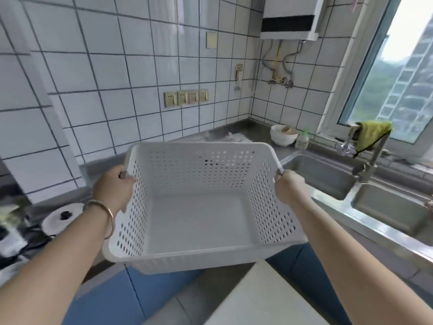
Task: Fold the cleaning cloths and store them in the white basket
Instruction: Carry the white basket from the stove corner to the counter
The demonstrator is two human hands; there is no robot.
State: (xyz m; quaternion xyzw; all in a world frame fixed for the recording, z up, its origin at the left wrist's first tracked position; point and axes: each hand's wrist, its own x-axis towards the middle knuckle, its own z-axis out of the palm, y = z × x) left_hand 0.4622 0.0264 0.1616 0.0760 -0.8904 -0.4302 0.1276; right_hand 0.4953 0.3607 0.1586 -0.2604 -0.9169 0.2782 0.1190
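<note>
- While both hands grip its opposite side rims, the white basket (199,221) hangs in the air in front of the steel counter (262,134), tilted so its open top faces the camera and its bare floor shows.
- Curled over the left rim, the left hand (114,188) has its thumb on top of the edge and its fingers wrapped down the perforated outer wall; a thin metal bangle (106,213) circles that wrist.
- Over at the right rim, the right hand (289,186) pinches the edge near the far corner, fingers closed tight round the lip.
- Nothing lies inside the basket; its walls are perforated all round and its floor is solid.
- One yellow cleaning cloth (372,136) hangs draped over the faucet (367,160) at the back edge of the double sink (389,205), well apart from the basket.
- Near the far corner of the counter stand a white bowl (283,134) and, just beside it toward the sink, a small clear bottle (302,139).
- At the left edge of the view sits a stove with a pot lid (63,218), blurred.
- Above the counter's back edge, a row of wall sockets (186,98) is set into the white tiles, and a white water heater (290,17) hangs above the corner.
</note>
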